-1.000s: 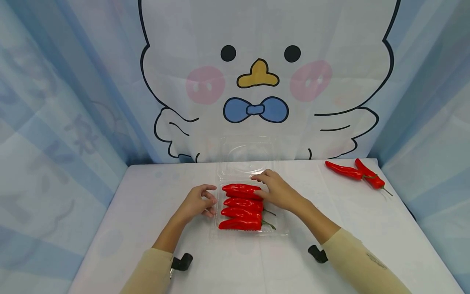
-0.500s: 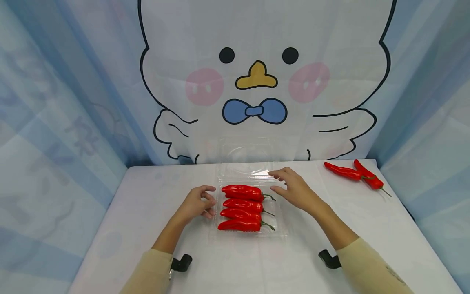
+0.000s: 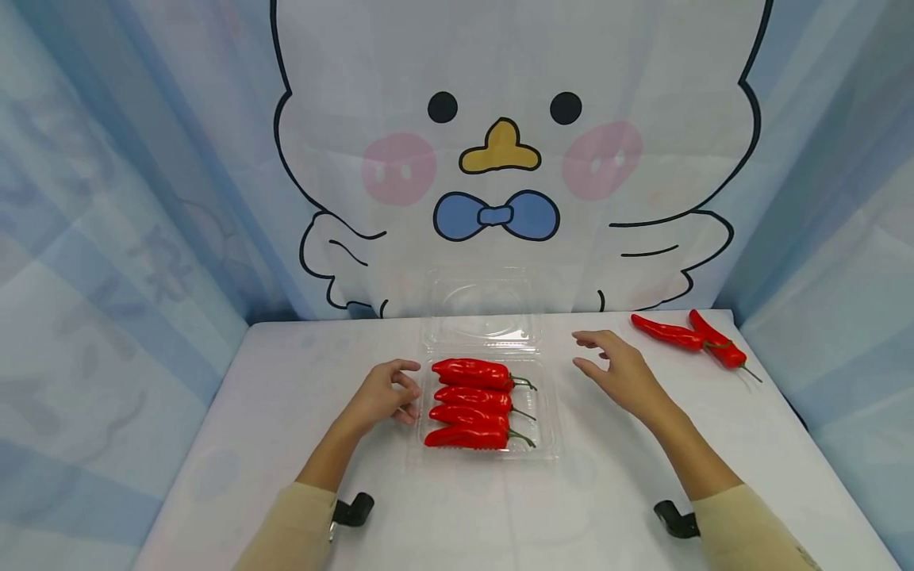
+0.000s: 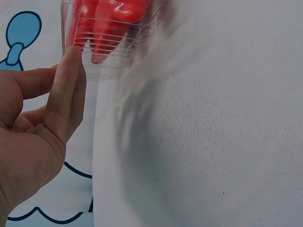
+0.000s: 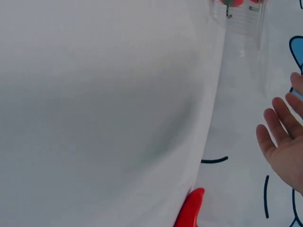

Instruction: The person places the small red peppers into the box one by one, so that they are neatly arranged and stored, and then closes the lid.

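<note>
Several red chili peppers (image 3: pixel 471 399) with green stems lie in a row in a clear plastic clamshell box (image 3: pixel 546 428), its lid (image 3: pixel 480 301) standing up behind. At the box's left side is my left hand (image 3: pixel 385 392), its fingers relaxed. In the left wrist view, the fingertips of the left hand (image 4: pixel 47 109) are right at the box's ribbed wall (image 4: pixel 111 40). My right hand (image 3: pixel 621 377) hovers to the right of the box with fingers loosely spread and nothing in them. The right wrist view shows this hand (image 5: pixel 286 146) with its palm bare.
Two more red chili peppers (image 3: pixel 696 337) lie crossed at the table's back right corner. The table (image 3: pixel 286 412) has a white cover. Behind it hangs a curtain (image 3: pixel 500 71) with a cartoon print, and blue curtains stand at both sides.
My right hand has let go of the rearmost pepper in the box, uncovering its stem, and moved off to the right. The left hand has stayed in place.
</note>
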The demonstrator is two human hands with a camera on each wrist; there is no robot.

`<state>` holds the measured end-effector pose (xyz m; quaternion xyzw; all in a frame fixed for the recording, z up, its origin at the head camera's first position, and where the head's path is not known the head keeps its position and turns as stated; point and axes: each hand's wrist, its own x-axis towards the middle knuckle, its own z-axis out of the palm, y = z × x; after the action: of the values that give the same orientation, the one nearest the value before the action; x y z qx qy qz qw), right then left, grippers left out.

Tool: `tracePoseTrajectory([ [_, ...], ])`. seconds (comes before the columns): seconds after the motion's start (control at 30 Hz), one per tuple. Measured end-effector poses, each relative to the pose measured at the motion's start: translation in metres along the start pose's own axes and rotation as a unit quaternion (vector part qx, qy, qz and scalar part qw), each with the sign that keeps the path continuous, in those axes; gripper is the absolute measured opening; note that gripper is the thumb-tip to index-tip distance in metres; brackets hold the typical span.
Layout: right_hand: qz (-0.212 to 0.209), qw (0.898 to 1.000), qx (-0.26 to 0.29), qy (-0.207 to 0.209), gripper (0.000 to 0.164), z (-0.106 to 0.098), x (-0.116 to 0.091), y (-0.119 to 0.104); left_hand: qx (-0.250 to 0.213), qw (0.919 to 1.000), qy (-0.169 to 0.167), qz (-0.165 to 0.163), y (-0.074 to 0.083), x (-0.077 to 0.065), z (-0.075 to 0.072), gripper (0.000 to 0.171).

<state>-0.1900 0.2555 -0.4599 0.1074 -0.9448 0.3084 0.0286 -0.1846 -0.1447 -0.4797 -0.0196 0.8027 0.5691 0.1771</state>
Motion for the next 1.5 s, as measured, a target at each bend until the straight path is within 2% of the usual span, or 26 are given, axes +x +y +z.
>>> tracePoseTrajectory([
  [0.47, 0.062, 0.998, -0.008, 0.025, 0.065, -0.031, -0.008, 0.052, 0.002, 1.0000, 0.000, -0.002, 0.001, 0.000, 0.000, 0.049],
  [0.6, 0.067, 0.997, -0.013, 0.036, 0.065, -0.041, -0.006, 0.065, 0.002, 1.0000, -0.001, -0.003, 0.001, 0.000, 0.000, 0.049],
  [0.9, 0.112, 0.993, -0.025, 0.024, 0.070, -0.062, 0.008, 0.089, 0.000, 1.0000, -0.004, 0.000, 0.000, 0.001, -0.001, 0.049],
  [1.23, 0.136, 0.989, -0.054, -0.020, 0.064, -0.068, 0.026, 0.112, -0.002, 1.0000, -0.004, 0.001, -0.001, 0.001, -0.001, 0.049],
  [1.5, 0.151, 0.984, -0.068, -0.065, 0.067, -0.071, 0.038, 0.128, -0.004, 1.0000, -0.004, -0.001, 0.000, 0.000, -0.001, 0.049],
])
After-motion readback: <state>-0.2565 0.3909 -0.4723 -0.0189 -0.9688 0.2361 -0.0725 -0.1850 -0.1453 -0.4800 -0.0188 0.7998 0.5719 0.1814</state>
